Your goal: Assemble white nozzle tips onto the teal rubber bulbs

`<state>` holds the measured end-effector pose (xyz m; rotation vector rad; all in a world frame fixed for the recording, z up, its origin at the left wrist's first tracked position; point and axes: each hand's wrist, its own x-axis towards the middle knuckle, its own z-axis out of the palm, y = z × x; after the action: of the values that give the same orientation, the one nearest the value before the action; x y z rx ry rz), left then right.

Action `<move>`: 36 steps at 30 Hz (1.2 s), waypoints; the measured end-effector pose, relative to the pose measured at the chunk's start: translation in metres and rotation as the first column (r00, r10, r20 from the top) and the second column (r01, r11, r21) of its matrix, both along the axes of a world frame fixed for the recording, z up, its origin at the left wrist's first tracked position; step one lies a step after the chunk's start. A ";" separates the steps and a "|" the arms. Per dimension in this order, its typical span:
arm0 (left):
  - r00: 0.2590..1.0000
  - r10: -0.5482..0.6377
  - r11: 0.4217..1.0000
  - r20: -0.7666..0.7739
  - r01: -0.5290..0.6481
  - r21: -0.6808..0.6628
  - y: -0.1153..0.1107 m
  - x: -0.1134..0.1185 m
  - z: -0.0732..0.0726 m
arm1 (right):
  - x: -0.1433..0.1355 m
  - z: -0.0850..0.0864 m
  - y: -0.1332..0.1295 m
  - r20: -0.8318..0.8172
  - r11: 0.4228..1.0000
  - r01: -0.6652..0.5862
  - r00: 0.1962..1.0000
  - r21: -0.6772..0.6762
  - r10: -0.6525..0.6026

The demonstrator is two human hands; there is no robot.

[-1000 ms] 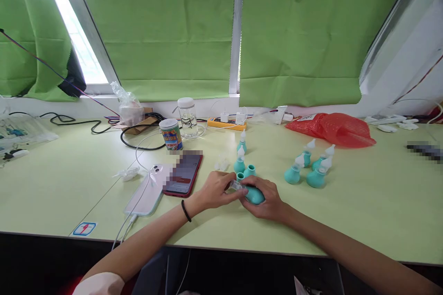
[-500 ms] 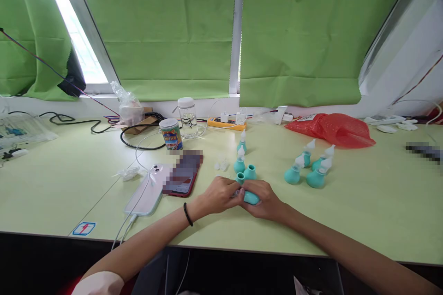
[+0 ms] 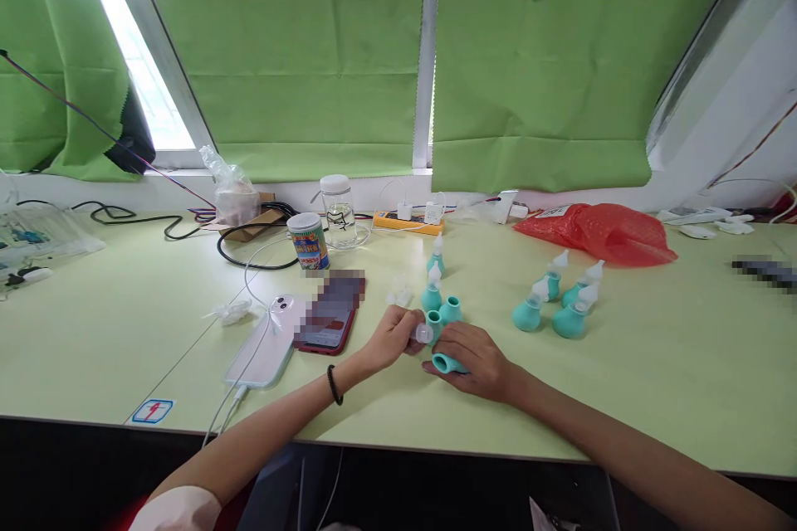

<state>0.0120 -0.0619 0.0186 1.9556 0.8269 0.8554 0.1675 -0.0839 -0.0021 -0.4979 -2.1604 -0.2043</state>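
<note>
My left hand (image 3: 393,337) is closed on a clear plastic nozzle tip (image 3: 424,333), its round end facing right. Close by, my right hand (image 3: 476,361) wraps around a teal rubber bulb (image 3: 447,363) lying on its side, its open mouth pointing left. The nozzle and this bulb are apart. Just beyond my hands stand two teal bulbs without tips, one nearer (image 3: 433,322) and one behind it (image 3: 452,309). Farther back are two bulbs with white tips, a nearer one (image 3: 431,297) and a far one (image 3: 436,264). Small clear pieces (image 3: 400,297) lie left of them.
Several tipped teal bulbs (image 3: 568,321) stand to the right. A red plastic bag (image 3: 603,234) lies behind them. Left are a dark-screened phone (image 3: 332,319), a pale phone (image 3: 261,348) with a cable, a can (image 3: 307,242) and a lidded jar (image 3: 339,216). An orange power strip (image 3: 389,221) lies at the back.
My hands have come apart. The left has moved slightly left with the clear nozzle tip now showing, and the bulb in my right hand now shows its open mouth.
</note>
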 end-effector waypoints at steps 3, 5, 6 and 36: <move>0.971 0.241 0.964 0.013 -0.241 0.110 0.006 -0.005 0.004 | 0.001 0.004 -0.003 -0.103 1.000 0.001 0.995 -0.015 -0.002; 0.921 0.382 0.884 -0.076 -0.340 0.320 0.013 -0.009 0.005 | 0.002 0.005 -0.004 -0.170 0.997 0.011 0.985 -0.076 -0.024; 0.887 0.439 0.841 -0.142 -0.350 0.412 0.016 -0.011 0.004 | 0.003 0.005 -0.004 -0.189 0.994 0.009 0.982 -0.110 -0.029; 0.955 0.275 0.920 0.111 -0.228 -0.319 0.040 -0.013 -0.011 | 0.033 -0.017 0.055 -0.289 0.634 0.287 0.706 -0.718 -0.647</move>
<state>-0.0010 -0.0220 0.0073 1.5161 1.0657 0.9538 0.2001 -0.0293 -0.0188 -1.3799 -1.4413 0.3636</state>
